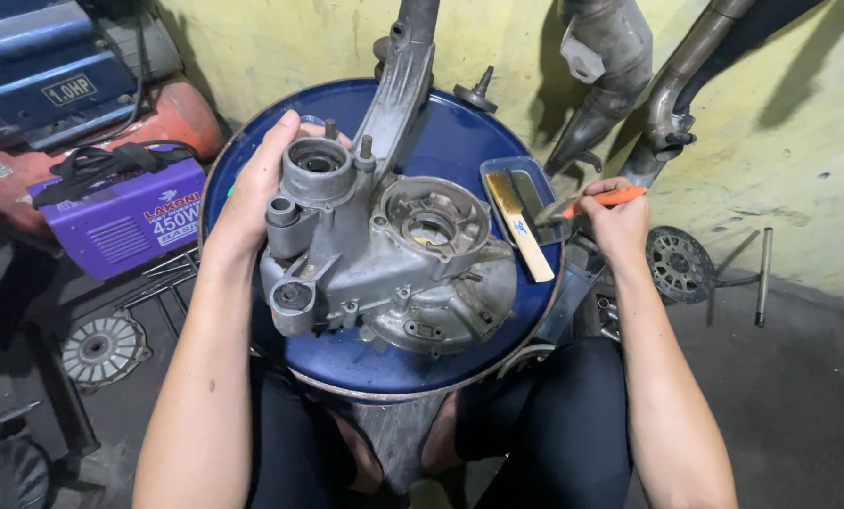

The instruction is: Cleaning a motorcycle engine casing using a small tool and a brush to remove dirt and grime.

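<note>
Your left hand (pixel 252 188) grips the bare engine casing (pixel 384 264) on the blue drum (pixel 459 141). Your right hand (pixel 618 219) pinches the orange-handled tool (pixel 599 200) over the tray (pixel 525 184); the casing looks stripped, cleaning barely begun.

The grey engine casing (pixel 384 254) covers most of the blue drum top (pixel 459 141), leaving bare rim at the far side and the near edge. To the right, a small tray (pixel 497 172) with a wooden-handled brush (pixel 519 226) blocks the gap. Exhaust pipes (pixel 629 85) crowd the wall beyond; a purple welding machine (pixel 125 221) stands at left.
</note>
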